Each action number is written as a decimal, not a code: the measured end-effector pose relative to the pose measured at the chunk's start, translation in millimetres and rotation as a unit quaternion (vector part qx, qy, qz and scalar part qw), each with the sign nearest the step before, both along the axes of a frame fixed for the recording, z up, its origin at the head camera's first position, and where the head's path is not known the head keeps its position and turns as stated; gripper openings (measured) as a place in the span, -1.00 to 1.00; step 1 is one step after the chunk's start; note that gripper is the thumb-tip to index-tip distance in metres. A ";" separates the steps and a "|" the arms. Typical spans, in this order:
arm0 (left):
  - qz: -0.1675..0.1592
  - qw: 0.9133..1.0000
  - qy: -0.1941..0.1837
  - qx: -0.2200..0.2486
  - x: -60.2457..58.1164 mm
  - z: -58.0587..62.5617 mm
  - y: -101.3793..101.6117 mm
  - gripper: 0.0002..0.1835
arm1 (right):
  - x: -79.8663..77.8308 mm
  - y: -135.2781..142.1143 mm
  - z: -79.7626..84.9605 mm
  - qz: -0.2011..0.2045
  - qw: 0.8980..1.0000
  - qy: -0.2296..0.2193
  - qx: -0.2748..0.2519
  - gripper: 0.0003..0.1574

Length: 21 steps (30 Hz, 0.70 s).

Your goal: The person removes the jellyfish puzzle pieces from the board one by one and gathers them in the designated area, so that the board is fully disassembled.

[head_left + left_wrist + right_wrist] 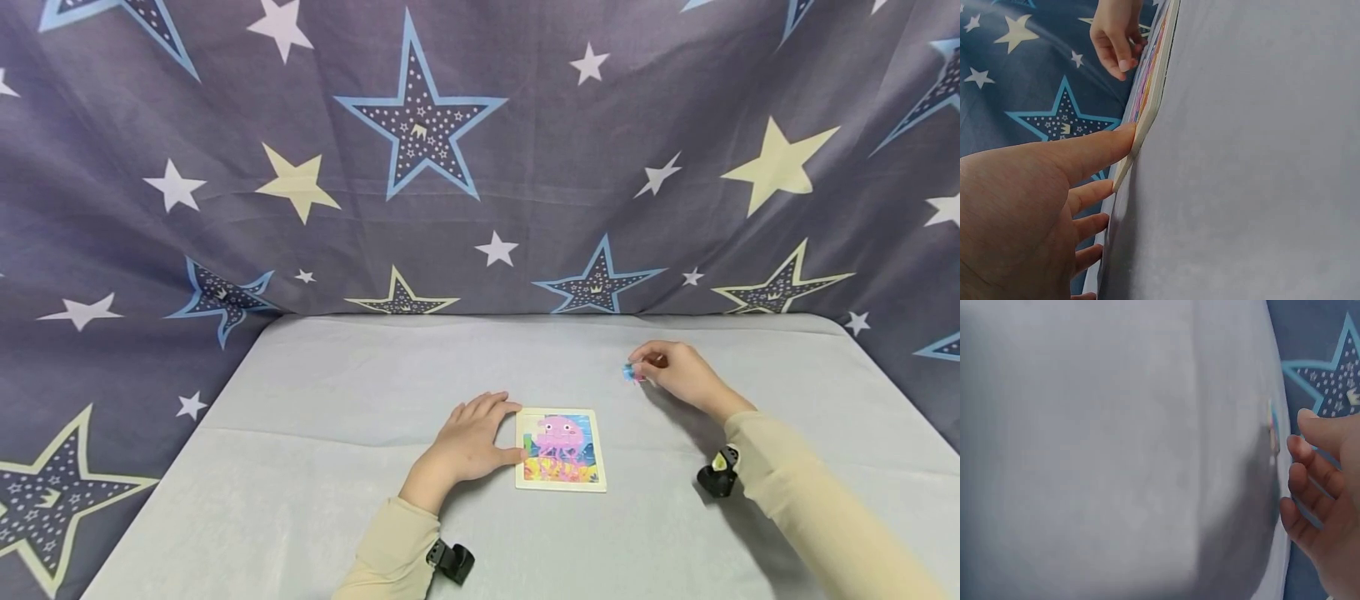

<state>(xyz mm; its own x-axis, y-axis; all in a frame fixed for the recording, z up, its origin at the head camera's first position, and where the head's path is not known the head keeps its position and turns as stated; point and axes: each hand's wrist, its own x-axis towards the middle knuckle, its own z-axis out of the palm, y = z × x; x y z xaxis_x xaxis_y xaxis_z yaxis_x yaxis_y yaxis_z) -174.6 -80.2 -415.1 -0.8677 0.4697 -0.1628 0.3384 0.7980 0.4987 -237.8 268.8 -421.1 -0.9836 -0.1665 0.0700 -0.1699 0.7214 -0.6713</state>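
A square puzzle (pixel 561 450) with a pale frame and a pink jellyfish picture lies on the table. A pale patch shows at the picture's upper left. My left hand (pixel 468 439) is at its left side, fingers fairly straight, with thumb and index fingertips touching the frame (pixel 1152 103). Farther right and back, my right hand (pixel 678 375) is at a small blue and pink puzzle piece (pixel 632 372). In the right wrist view, the piece (pixel 1274 428) lies on the cloth, with a slight gap between it and the loosely bent fingers (pixel 1313 487).
A light grey cloth (pixel 337 492) covers the table. Behind it and at the left hangs a dark curtain (pixel 517 167) with a star print. A small black wrist camera (pixel 453 562) sits on the left sleeve, another camera (pixel 718 477) on the right.
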 end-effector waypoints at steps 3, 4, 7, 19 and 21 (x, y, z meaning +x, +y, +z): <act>0.000 1.000 0.000 0.000 -0.2 -0.3 -0.1 -0.24 | 4.2 -6.7 3.0 0.018 1.000 0.010 -0.006 -0.81; 0.000 1.000 0.000 0.001 -0.4 -0.3 -0.1 -0.24 | 5.4 -9.5 3.8 0.024 1.000 0.012 -0.007 -0.81; 0.000 1.000 -0.002 -0.003 -0.9 -0.4 -0.2 -0.25 | 9.4 -19.0 6.0 0.045 0.999 0.015 -0.015 -0.81; 0.001 1.000 0.003 -0.002 -0.3 0.3 0.3 -0.25 | 26.4 -58.7 9.2 0.129 0.991 0.025 -0.030 -0.81; 0.002 1.000 0.001 -0.001 0.0 0.4 0.6 -0.25 | 28.7 -64.0 9.4 0.148 0.988 0.026 -0.032 -0.80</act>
<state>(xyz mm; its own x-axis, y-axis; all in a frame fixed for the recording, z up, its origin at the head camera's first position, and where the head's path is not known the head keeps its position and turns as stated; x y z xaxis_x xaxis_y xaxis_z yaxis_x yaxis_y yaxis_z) -174.7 -79.7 -414.7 -0.8702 0.4656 -0.1612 0.3360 0.8000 0.4971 -209.2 204.8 -411.7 -0.8871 -0.4403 0.1389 -0.4029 0.5912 -0.6987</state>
